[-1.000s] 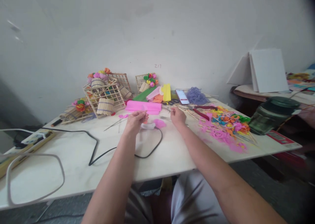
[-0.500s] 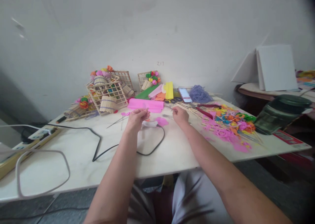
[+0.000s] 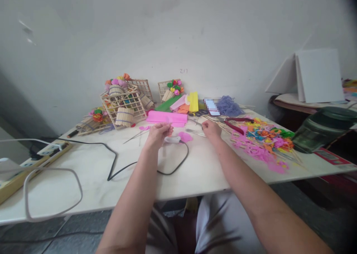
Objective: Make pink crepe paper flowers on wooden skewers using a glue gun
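Note:
My left hand (image 3: 157, 133) hovers over the white table (image 3: 83, 172), fingers pinched together on a small pale piece I cannot make out. Just right of it lie a white glue gun (image 3: 172, 139) and a round pink foam piece (image 3: 185, 137). My right hand (image 3: 212, 130) rests further right, fingers curled on a thin metal wire (image 3: 195, 132) lying on the table. A folded pink foam sheet (image 3: 166, 118) lies just beyond both hands.
Wooden stick baskets with foam flowers (image 3: 124, 103) stand at the back left. A heap of coloured foam flowers and pink scraps (image 3: 262, 138) covers the right side, with red pliers (image 3: 237, 124). A black cable (image 3: 117, 161) loops across; a power strip (image 3: 41, 153) sits left. A dark green jar (image 3: 323, 127) stands far right.
Both hands have stayed close together near the glue gun; my right hand has shifted slightly right along the wire. The camera has turned a little to the left.

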A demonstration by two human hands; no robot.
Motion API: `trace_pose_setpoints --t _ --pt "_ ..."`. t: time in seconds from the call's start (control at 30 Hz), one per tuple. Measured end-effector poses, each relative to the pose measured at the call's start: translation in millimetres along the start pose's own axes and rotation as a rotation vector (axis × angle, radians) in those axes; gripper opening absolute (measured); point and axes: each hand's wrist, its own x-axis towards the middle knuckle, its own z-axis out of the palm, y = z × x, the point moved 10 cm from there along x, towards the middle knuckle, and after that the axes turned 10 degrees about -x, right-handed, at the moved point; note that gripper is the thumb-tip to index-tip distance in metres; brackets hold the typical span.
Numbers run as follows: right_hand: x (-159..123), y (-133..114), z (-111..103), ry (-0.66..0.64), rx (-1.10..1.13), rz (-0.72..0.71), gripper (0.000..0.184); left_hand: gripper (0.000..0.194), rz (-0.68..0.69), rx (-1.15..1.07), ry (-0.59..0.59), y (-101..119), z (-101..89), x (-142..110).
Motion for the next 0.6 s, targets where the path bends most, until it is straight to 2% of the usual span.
trace_pose_setpoints --t 0.17,0.27,0.33,0.4,0.47,0.6 --pt "-12 -25 2 -0.008 0.011 -0.144 0.022 0.012 -0.065 -0.133 0.012 -7 -2.1 2" --pt "-25 -54 -5 0.029 0.065 -0.295 0.025 0.010 -0.079 -0.174 0.019 -9 -3.4 3" --pt "-37 -80 -12 0.043 0.109 -0.455 0.028 0.009 -0.068 -0.175 0.023 -7 -4.0 4" --pt "-55 -110 -17 0.041 0.114 -0.652 0.032 0.008 -0.051 -0.166 0.031 -3 -5.1 3" --pt "-71 -134 -15 0.008 0.064 -0.777 0.038 0.009 -0.022 -0.163 0.035 4 -6.8 2" --pt "-90 -161 -1 -0.079 -0.101 -0.820 0.049 0.009 0.086 -0.183 0.080 27 -18.8 0"
